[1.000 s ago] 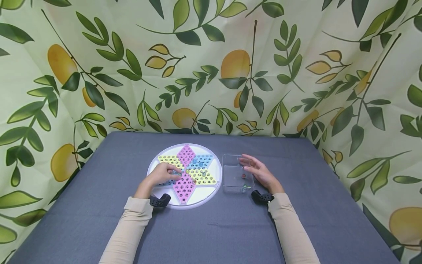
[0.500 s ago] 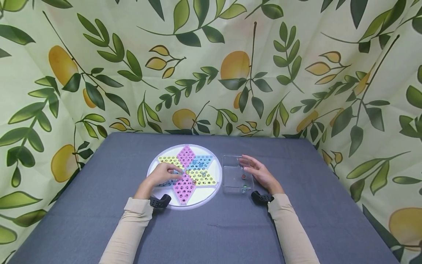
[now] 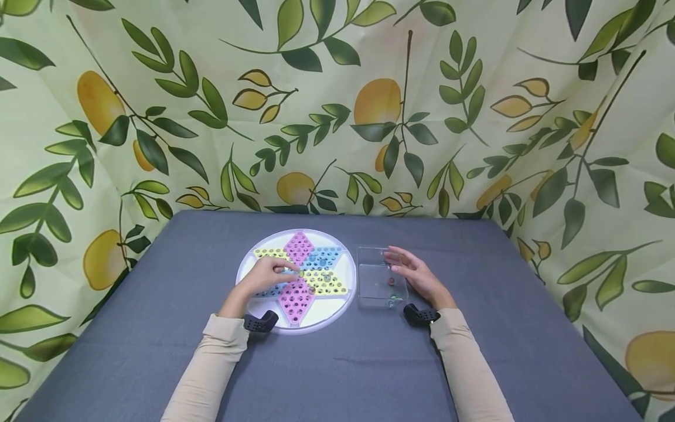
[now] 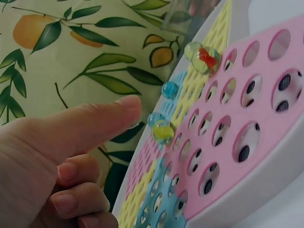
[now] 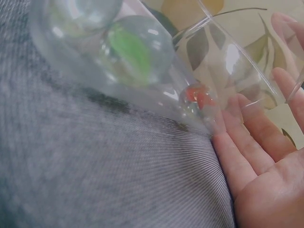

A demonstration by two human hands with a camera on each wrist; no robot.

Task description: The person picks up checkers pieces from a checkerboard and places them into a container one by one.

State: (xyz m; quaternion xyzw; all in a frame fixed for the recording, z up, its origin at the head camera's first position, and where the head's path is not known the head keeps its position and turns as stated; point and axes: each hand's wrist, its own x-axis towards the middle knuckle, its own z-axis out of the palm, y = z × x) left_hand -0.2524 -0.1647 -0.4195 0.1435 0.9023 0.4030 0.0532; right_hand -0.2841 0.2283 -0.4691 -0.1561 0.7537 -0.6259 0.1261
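Note:
My left hand (image 3: 266, 275) is over the middle of the Chinese checkers board (image 3: 321, 319), thumb and fingertip brought together. In the left wrist view the thumb hides most of a clear marble (image 4: 136, 124) pinched there. Close beyond it, a yellow marble (image 4: 163, 132) and blue marbles sit on the board, with a red-swirled marble (image 4: 207, 60) farther along. My right hand (image 3: 416, 275) rests its extended fingers against the right side of a clear plastic box (image 3: 374, 302). Inside the box lie a red-swirled marble (image 5: 197, 97) and a green-swirled marble (image 5: 135, 50).
The board and the box stand side by side on a grey cloth-covered table (image 3: 337, 375). A leaf-and-fruit patterned curtain (image 3: 327, 117) rises behind the table's far edge and along both sides. Black wrist cameras (image 3: 261, 322) are strapped to both wrists.
My left hand has shifted slightly right, its fingertips now nearer the yellow marble at the board's centre. The right hand has stayed beside the box.

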